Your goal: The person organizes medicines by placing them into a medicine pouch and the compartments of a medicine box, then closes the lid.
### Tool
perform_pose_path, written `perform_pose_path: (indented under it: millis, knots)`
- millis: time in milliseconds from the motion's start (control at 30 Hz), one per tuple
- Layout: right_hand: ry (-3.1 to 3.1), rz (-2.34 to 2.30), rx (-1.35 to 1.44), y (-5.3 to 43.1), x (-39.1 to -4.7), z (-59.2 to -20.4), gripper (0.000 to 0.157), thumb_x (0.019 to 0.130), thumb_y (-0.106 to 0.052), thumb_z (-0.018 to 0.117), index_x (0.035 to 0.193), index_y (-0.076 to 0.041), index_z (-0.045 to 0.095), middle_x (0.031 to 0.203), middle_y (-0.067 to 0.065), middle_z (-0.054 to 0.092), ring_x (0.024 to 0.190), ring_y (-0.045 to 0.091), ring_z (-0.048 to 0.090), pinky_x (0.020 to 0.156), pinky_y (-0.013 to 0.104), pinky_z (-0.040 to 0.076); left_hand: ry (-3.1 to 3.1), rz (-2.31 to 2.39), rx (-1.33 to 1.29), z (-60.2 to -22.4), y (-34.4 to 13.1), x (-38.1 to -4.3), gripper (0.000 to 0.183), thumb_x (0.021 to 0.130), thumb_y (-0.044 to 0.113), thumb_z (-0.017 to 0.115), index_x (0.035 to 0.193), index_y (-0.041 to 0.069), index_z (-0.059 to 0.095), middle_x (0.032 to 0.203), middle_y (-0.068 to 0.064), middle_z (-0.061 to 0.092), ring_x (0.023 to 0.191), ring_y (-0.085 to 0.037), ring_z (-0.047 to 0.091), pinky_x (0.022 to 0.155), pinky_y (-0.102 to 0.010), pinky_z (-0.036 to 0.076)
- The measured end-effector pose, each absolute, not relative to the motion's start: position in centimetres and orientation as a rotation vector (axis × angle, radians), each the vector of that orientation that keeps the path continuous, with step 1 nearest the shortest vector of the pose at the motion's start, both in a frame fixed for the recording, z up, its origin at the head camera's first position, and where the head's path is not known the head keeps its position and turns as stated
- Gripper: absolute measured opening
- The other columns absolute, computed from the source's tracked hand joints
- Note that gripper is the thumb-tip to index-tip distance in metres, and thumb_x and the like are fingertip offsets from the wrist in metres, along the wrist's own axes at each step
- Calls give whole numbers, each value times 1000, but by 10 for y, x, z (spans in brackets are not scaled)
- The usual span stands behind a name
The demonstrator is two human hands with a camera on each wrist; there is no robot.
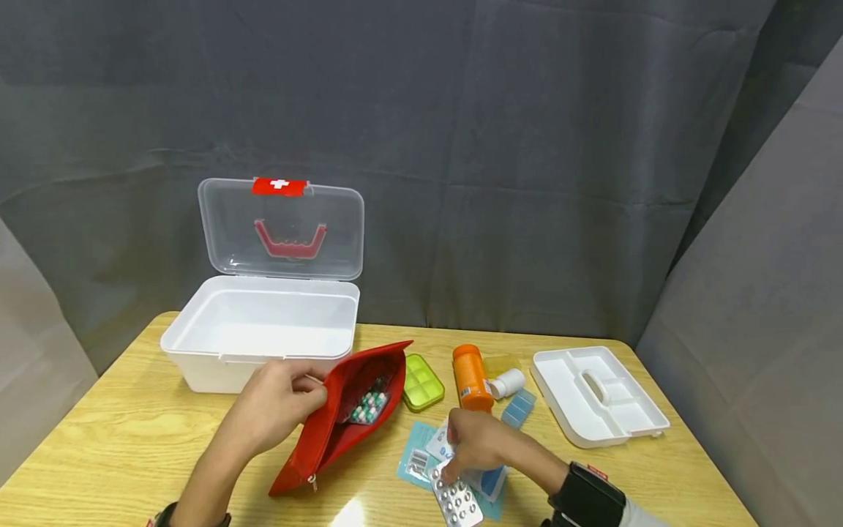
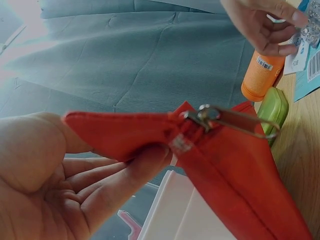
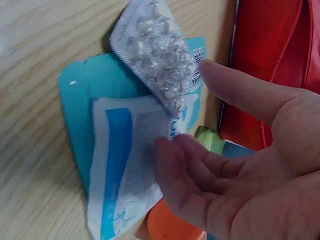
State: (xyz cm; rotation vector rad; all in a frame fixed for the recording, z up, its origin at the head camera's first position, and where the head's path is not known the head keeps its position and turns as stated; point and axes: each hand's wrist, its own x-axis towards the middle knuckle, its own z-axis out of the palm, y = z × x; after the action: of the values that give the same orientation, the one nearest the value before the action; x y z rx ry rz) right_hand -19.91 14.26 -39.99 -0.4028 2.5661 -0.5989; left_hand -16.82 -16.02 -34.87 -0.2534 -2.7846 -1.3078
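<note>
My left hand [image 1: 279,402] pinches the edge of an unzipped red pouch [image 1: 306,457] between thumb and fingers and holds its mouth apart. Inside the pouch lies a blister pack of green and white capsules [image 1: 370,407]. The pouch's zipper pull [image 2: 240,122] hangs close to the left fingers. My right hand [image 1: 477,439] is over a small pile, its thumb and fingers spread. A silver blister pack of round tablets [image 3: 157,55] lies on top, its edge right by the right thumb. Beneath are a white and blue packet [image 3: 125,170] and a teal packet [image 3: 75,105].
An opened white first-aid box [image 1: 257,322] with its clear lid [image 1: 290,227] raised stands at back left. Behind the pile are a green pill organizer [image 1: 421,382], an orange bottle [image 1: 471,377], a white bottle [image 1: 508,383] and a blue pill case [image 1: 519,408]. A white tray [image 1: 579,432] lies right.
</note>
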Motion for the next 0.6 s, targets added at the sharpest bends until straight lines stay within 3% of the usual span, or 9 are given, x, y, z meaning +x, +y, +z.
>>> perform_pose_path:
  millis: [200, 600]
  knots:
    - [2558, -520, -369, 145, -195, -406, 46, 71, -22, 91, 93, -8, 53, 83, 5, 56, 75, 21, 53, 65, 35, 43, -2763, -1326, -274, -349, -161, -167, 21, 78, 1, 58, 87, 13, 74, 71, 6, 66, 61, -9, 52, 54, -22, 38]
    - [2569, -547, -396, 143, -194, -409, 39, 71, -17, 90, 86, -8, 55, 79, 5, 55, 73, 21, 51, 62, 32, 40, -2752, -1303, -279, -350, -162, -167, 21, 77, 1, 58, 86, 13, 74, 70, 7, 65, 60, -8, 50, 54, -21, 37]
